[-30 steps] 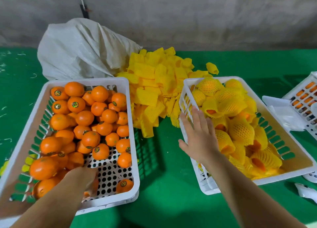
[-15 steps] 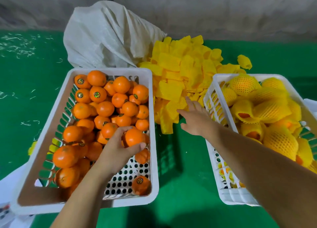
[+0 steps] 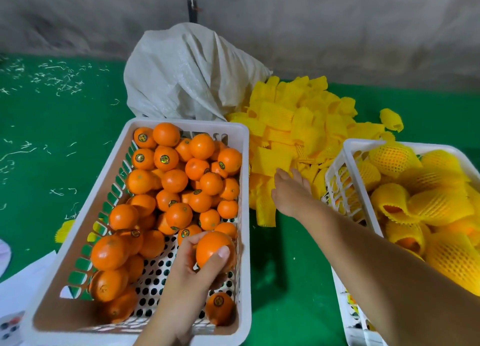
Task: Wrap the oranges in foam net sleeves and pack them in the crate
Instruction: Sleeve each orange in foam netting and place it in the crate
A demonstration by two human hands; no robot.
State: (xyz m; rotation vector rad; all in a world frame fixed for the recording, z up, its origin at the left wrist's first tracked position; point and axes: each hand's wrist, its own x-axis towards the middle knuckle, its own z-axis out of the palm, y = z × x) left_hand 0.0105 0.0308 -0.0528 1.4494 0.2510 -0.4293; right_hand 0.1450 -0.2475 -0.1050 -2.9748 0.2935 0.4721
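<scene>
The left hand [image 3: 197, 265] grips an orange [image 3: 213, 249] above the near right corner of its crate [image 3: 244, 215]; the right hand [image 3: 291, 192], fingers straight, reaches the sleeve pile [image 3: 293, 127] and may snag several sleeves

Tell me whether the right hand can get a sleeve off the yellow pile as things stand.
Probably yes: the right hand is open, its fingers already at the near edge of the foam sleeve pile, with nothing lying between them.
</scene>
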